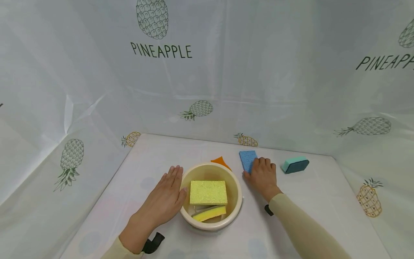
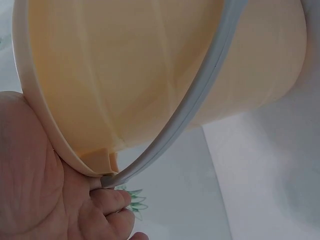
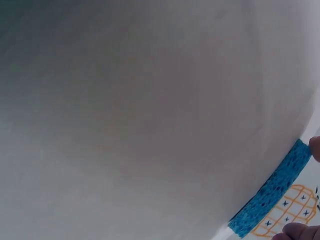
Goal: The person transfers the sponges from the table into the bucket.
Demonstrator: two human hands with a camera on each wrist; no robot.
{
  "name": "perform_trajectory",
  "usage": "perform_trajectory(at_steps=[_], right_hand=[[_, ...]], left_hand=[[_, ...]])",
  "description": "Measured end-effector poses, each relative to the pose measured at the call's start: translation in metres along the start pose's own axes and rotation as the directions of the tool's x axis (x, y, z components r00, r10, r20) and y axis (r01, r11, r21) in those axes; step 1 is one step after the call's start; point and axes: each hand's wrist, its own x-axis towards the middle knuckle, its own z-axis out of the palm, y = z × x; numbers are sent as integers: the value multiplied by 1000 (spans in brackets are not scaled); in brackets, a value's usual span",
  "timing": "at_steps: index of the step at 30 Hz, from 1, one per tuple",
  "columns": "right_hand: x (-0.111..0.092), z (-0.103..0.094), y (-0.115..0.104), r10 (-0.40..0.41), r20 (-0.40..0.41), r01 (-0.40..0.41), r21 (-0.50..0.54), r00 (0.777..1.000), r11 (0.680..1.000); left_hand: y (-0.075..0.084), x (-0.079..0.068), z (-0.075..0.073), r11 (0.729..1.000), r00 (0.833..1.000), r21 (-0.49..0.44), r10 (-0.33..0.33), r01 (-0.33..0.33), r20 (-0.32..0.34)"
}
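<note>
My left hand (image 1: 166, 201), fingers straight, rests against the left rim of a cream bucket (image 1: 238, 201). In the left wrist view its palm lies along the rim, fingers beside the end of the grey handle (image 2: 192, 102). Inside the bucket are a yellow-green sponge (image 1: 208, 192) and a thinner yellow sponge (image 1: 209, 213). My right hand (image 1: 263, 178) reaches to the near end of a flat blue sponge (image 1: 247, 158), gripping it with the thumb at its left side and curled fingers at its right. The right wrist view shows the blue sponge's edge (image 3: 272, 190) between fingertips.
A teal and dark two-layer sponge (image 1: 295, 164) lies right of my right hand. Behind the bucket an orange piece (image 1: 221, 162) shows, partly hidden by the rim. A white table (image 1: 181, 144) carries it all, with a pineapple-print sheet (image 1: 275, 90) hanging around its back and sides.
</note>
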Motion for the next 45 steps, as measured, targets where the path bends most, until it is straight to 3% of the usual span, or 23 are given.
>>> perform_trajectory(at_steps=[5,11,19,36,45], right_hand=[[-2,-1,16,26,-9,-26,47,1000,999],[-5,-4,42,46,19,-46,24,999,999],[2,0,67,-40,68,42,-24,997,999],[15,7,76,-60,138,66,-41,989,997],[17,4,73,-43,91,42,13,995,999]], left_hand=[[0,0,0,1000,1000,-1,3,-3,-3],[0,0,0,1000,1000,-2,6,-6,-6],[-1,0,0,1000,1000,-11,0,0,5],[-1,-1,3,1000,1000,-17,-9,9,5],[-1,0,1,1000,1000,-14,-13,13,15]])
